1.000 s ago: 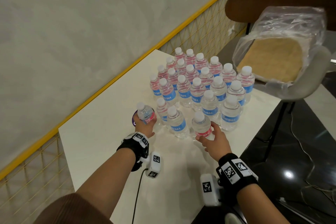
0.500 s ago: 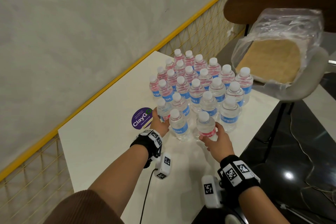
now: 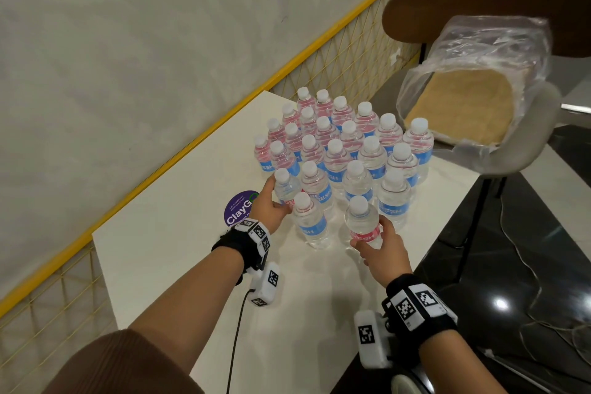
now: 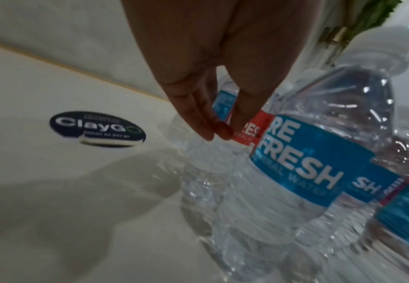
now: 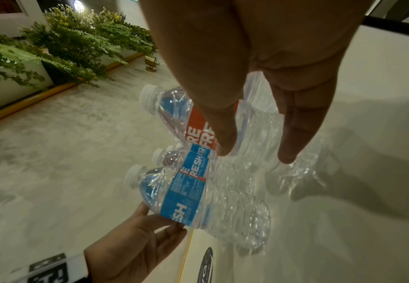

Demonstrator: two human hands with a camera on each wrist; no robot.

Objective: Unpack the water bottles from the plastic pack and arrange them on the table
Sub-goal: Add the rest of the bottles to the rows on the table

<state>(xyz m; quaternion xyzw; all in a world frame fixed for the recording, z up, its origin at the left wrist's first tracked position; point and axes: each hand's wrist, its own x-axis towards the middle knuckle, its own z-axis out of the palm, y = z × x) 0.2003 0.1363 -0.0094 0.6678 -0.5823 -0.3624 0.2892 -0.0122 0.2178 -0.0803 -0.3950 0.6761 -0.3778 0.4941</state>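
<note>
Fingers (image 5: 293, 132) of the right hand (image 3: 382, 253) are curled about a red-labelled bottle (image 3: 363, 222), which is held upright at the near right corner of the group, its base at or just above the tabletop (image 3: 166, 233); contact with the surface cannot be confirmed. Fingers (image 4: 198, 114) of the left hand (image 3: 270, 206) are seen pinched round a second red-labelled bottle (image 3: 285, 188) at the near left corner of the group, thumb on one side and fingers on the other. Between the two held bottles a blue-labelled bottle (image 3: 308, 222) is stood upright, just beside the left-hand one. Behind these, the remaining bottles (image 3: 335, 137) are packed closely in upright rows toward the far end of the tabletop, white caps uppermost, labels partly blue and partly red. A round dark sticker (image 3: 240, 208) marked "ClayGo" is noted on the tabletop just beside the left hand. An emptied plastic pack (image 3: 479, 51) with a cardboard base is observed resting on a chair (image 3: 527, 144) off the far right corner of the tabletop, apart from the bottles
</note>
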